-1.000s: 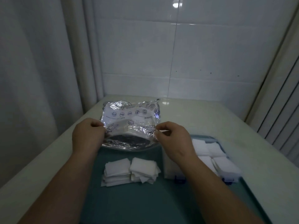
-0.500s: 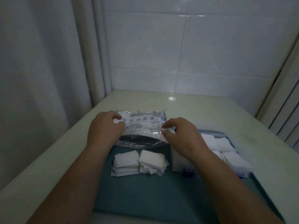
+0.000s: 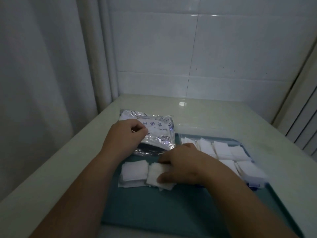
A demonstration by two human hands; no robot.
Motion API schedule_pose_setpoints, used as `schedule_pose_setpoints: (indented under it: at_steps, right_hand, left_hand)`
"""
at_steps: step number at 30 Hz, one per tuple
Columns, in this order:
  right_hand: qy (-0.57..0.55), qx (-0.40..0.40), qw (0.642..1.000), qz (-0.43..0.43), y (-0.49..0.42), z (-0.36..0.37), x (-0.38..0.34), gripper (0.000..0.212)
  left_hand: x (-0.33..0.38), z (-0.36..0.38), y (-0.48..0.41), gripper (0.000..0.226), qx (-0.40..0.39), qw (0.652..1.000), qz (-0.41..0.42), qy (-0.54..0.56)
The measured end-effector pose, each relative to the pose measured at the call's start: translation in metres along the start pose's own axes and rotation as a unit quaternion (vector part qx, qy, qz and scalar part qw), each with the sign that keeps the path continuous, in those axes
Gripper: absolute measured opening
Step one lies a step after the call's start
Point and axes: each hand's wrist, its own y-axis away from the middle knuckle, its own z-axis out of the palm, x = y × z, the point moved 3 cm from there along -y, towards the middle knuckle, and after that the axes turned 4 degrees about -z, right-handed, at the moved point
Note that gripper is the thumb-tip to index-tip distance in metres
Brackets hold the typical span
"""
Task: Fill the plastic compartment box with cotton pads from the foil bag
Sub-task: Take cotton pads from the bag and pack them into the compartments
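The silver foil bag [image 3: 157,133] lies flat at the far edge of the teal mat [image 3: 171,208]. My left hand [image 3: 123,136] rests on the bag's left side, fingers curled on its edge. Two stacks of white cotton pads sit on the mat: the left stack [image 3: 134,170] untouched, the right stack [image 3: 157,176] gripped between thumb and fingers of my right hand [image 3: 181,165]. The clear plastic compartment box [image 3: 253,181] stands to the right, with cotton pads [image 3: 221,150] in several compartments. My right forearm hides part of the box's near side.
The pale table [image 3: 214,117] ends at a tiled wall behind and a curtain [image 3: 42,83] on the left. A ribbed panel [image 3: 305,121] stands at the far right. The box has blue latches [image 3: 254,186] on its near edge.
The bag was lowered from upright to flat on the table. My right hand left the bag and came down onto the right stack of pads. My left hand stayed on the bag.
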Motion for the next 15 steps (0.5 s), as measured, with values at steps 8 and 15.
schedule_pose_setpoints:
  at_steps: [8,15]
  right_hand:
    - [-0.041,0.001,0.999,-0.01,0.0058,-0.0024,-0.0044,0.037]
    - [-0.157,0.032,0.987,0.013,0.0087,-0.0018,0.0003,0.058]
  left_hand:
    - [0.0026,0.0009,0.0005,0.009,-0.005,1.0,0.002,0.0]
    - [0.002,-0.0004,0.0012,0.008,-0.007,1.0,-0.005,0.002]
